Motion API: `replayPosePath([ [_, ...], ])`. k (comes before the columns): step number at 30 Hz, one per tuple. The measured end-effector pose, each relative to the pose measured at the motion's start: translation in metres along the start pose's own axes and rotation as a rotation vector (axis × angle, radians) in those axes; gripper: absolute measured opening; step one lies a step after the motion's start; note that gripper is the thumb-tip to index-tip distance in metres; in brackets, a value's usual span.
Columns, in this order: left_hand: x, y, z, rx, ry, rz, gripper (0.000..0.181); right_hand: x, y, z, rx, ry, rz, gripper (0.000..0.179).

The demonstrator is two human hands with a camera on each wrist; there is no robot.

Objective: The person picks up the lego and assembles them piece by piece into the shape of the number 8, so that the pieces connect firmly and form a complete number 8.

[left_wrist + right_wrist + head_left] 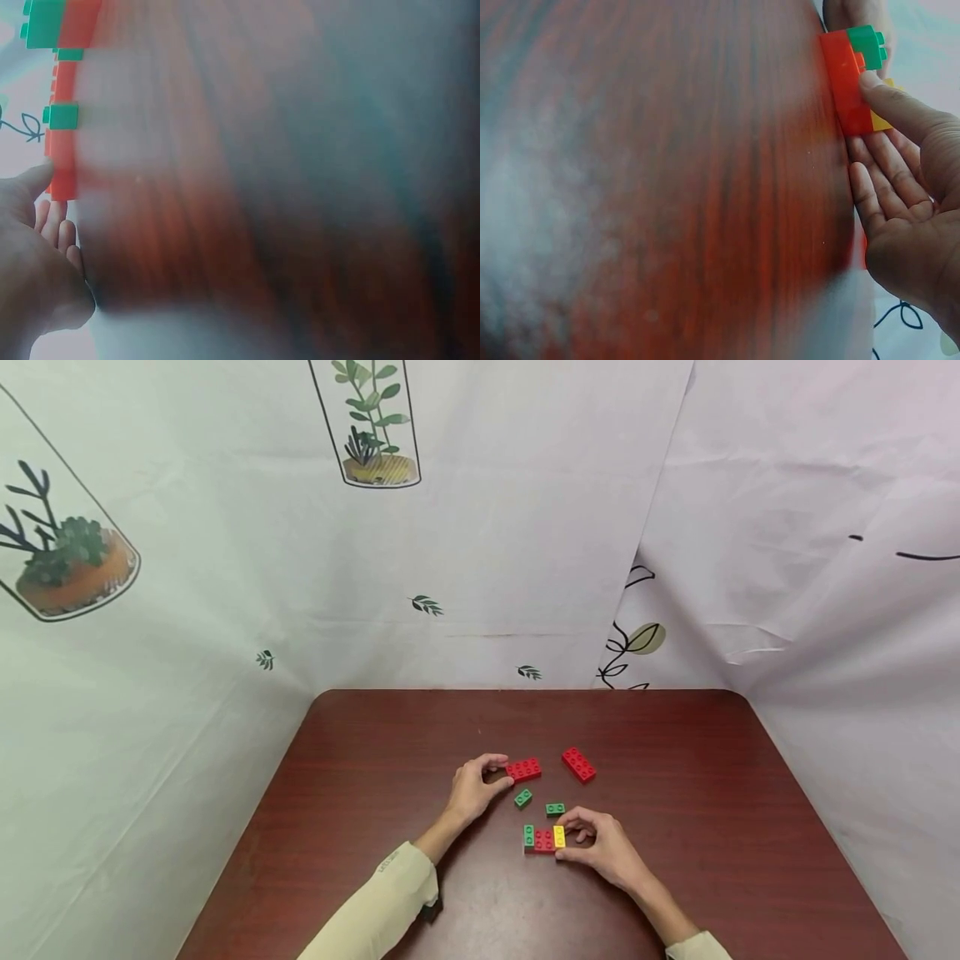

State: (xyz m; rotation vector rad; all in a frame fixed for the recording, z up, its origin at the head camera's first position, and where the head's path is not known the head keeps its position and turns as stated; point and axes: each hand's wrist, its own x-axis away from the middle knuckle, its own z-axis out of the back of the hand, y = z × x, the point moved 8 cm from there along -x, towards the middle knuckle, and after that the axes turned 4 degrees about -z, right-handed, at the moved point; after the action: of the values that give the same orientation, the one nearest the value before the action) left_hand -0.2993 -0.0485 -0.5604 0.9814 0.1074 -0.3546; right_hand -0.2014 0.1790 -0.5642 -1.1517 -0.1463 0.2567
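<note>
In the head view my left hand [474, 787] pinches the left end of a red eight-stud building brick [523, 769] lying on the table. The left wrist view shows the thumb on one side of that brick [64, 169] and the fingers at the other. Nearer to me, my right hand [603, 846] holds the right end of a joined block between thumb and fingers. Its base is a red brick [543, 843], with a green two-stud brick [528, 835] on the left end and a yellow two-stud brick [559, 835] on the right end.
Two loose green two-stud bricks [522, 798] lie between the hands. Another red brick [578, 764] sits at the back right, set at an angle. The dark red wooden table [360, 727] meets patterned white cloth [487, 568] at its back and sides.
</note>
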Motion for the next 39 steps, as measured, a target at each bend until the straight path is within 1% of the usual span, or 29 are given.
replayPosePath([
  [9,-0.0005,0.0035,-0.001,-0.069,0.007,-0.015,0.038,-0.0035,0.0014,0.0018,0.036,0.011,-0.005,0.038],
  [16,-0.0011,0.0048,-0.0006,-0.088,0.017,-0.035,0.036,-0.0033,-0.0035,0.0041,0.032,-0.005,-0.003,0.036],
  [23,0.0023,0.01,-0.0009,-0.098,0.016,-0.06,0.035,-0.0018,0.0027,0.0022,0.067,-0.014,-0.032,0.036],
  [27,0.0047,0.0084,-0.0015,-0.098,0.019,-0.067,0.034,-0.0006,0.0035,0.0001,0.065,-0.018,-0.043,0.035],
  [34,0.0062,0.0006,-0.0032,-0.109,0.014,-0.048,0.034,0.0006,0.0037,-0.0028,0.052,-0.026,-0.022,0.035],
  [39,0.0072,0.0016,-0.002,-0.11,0.023,-0.057,0.033,0.0007,0.003,-0.0034,0.043,-0.027,-0.013,0.036],
])
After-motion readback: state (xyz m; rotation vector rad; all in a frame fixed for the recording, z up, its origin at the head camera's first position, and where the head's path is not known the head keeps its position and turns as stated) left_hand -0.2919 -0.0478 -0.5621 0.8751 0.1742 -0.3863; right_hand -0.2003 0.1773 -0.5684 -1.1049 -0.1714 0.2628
